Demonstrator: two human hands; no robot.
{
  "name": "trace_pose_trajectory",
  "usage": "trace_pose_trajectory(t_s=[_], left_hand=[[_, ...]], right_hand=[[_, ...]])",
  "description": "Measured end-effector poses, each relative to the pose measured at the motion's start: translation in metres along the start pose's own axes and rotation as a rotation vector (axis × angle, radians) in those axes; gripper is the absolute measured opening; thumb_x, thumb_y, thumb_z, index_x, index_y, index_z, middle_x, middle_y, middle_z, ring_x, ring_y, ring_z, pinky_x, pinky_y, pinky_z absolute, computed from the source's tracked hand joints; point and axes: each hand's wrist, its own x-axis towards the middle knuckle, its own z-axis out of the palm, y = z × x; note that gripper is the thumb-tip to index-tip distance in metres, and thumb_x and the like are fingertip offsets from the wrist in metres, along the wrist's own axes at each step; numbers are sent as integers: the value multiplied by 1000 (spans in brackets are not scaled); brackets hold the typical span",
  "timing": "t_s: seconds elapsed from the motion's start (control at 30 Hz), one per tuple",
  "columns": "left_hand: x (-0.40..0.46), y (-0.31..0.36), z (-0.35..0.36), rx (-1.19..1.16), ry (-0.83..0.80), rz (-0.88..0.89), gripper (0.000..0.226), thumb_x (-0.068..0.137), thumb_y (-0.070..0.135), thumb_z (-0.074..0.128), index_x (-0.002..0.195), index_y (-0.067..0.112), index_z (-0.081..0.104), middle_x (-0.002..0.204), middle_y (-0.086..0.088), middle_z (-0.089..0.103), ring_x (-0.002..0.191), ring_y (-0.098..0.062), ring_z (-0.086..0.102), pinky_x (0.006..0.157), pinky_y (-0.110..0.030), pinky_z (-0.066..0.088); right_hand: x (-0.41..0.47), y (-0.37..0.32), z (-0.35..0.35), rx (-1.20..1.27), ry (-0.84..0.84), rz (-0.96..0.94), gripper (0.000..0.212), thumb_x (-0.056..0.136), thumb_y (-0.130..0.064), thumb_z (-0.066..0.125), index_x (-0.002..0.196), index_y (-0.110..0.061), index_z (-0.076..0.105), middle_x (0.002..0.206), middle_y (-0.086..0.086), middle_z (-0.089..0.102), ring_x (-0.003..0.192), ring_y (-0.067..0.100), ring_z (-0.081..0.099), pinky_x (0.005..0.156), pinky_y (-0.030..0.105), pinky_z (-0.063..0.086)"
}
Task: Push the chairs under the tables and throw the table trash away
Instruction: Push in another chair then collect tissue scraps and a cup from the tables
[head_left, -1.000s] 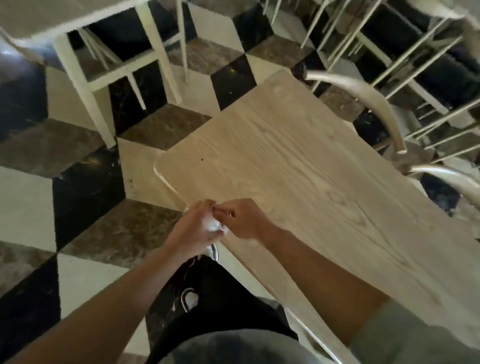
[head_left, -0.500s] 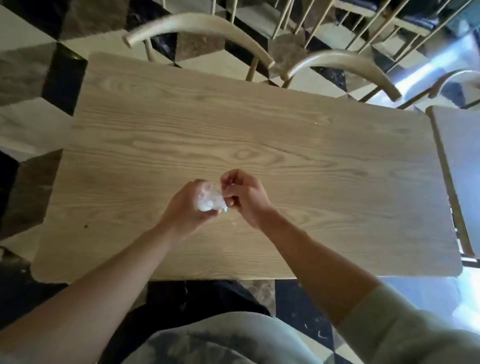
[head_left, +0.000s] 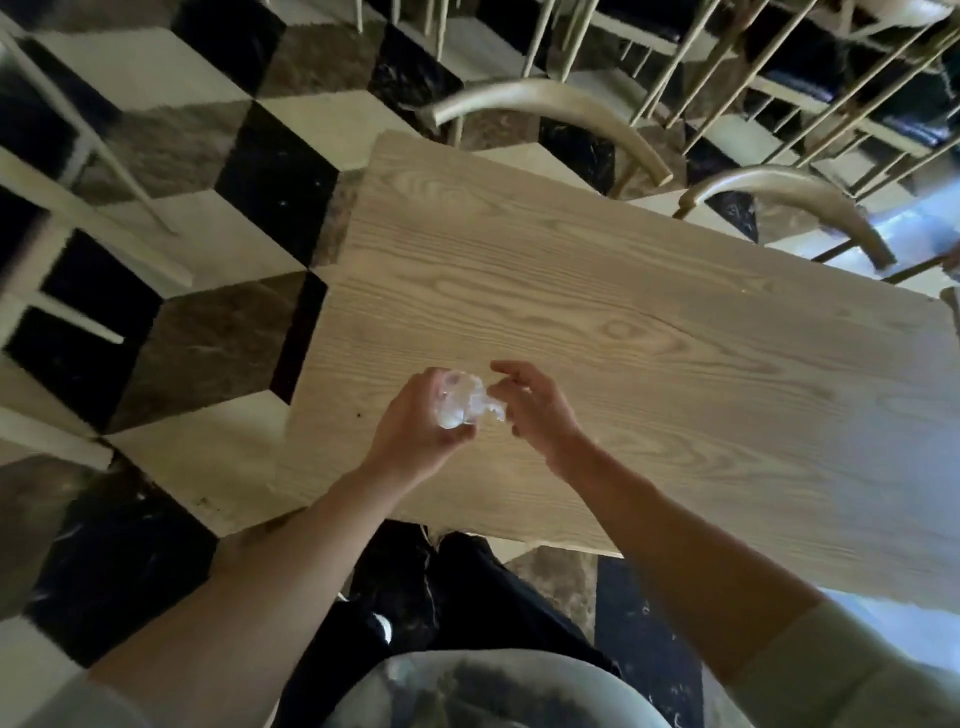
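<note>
The person wears a pale grey-green top (head_left: 483, 691) with sleeves (head_left: 852, 670) pushed up above the elbows, forearms bare. Below it are black trousers (head_left: 467, 587) and a dark shoe with white trim (head_left: 382, 626).

Floor (head_left: 218, 332) under me is that cube-illusion tile, black, cream and brown marble-looking diamonds, pretty shiny. I'm standing at a pale wooden table (head_left: 649, 364) with heavy grain, and on its far side two curved chair backs (head_left: 550, 111) sit right up against the edge, with a bunch more spindly light-wood chairs (head_left: 779, 67) with dark seats crowded behind them. Off to my left there's the cream frame of another table or chair (head_left: 78, 208), and bright bluish light (head_left: 914, 223) glares off the floor on the right.
</note>
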Motion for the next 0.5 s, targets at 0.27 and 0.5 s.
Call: trace_pose_trajectory(t_s=[0.27,0.5], left_hand=[[-74,-80,-133,83,190,-25,47,83,30,83,122,15,62,109,8,58,99,-12,55,70,-11,35],[-138,-130,-237,111,343,-102,45,79,24,84,119,21,64,115,5,64,109,-13,60,87,-22,46]], right_hand=[[-33,-63,155,-370,-105,-331,10,83,-27,81,77,-30,74,67,-14,69,60,-5,61,54,14,45],[-86,-125,300,-670,-443,-606,12,92,-31,71,80,-30,73,69,-12,67,62,1,62,53,21,44]])
